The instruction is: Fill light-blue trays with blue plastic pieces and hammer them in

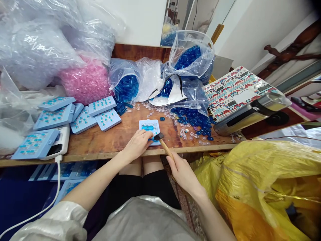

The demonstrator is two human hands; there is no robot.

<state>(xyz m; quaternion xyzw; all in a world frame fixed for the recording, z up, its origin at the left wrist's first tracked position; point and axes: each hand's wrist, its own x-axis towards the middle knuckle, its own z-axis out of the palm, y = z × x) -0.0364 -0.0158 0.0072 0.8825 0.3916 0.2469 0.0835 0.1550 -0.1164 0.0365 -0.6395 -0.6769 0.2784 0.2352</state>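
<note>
A small light-blue plastic panel (141, 124) lies near the table's front edge. A clear blue oblong piece (147, 128) sits across its upper half. My left hand (137, 144) rests over the panel's lower left, fingers bent and closed, with the tips at another blue plastic piece (155, 140). That piece is partly hidden by my fingers and a hammer head. My right hand (184, 170) is wrapped round the wooden handle of a small hammer (165, 147). The hammer's dark head is down at the panel, right beside my left fingertips.
Several finished-looking blue panels (107, 119) and a white power bank (65, 139) lie left. Bags of blue pieces (126, 87) and pink pieces (86, 80) line the back. Loose blue beads (195, 118), a steel tumbler (235, 117) and a yellow sack (250, 180) are right.
</note>
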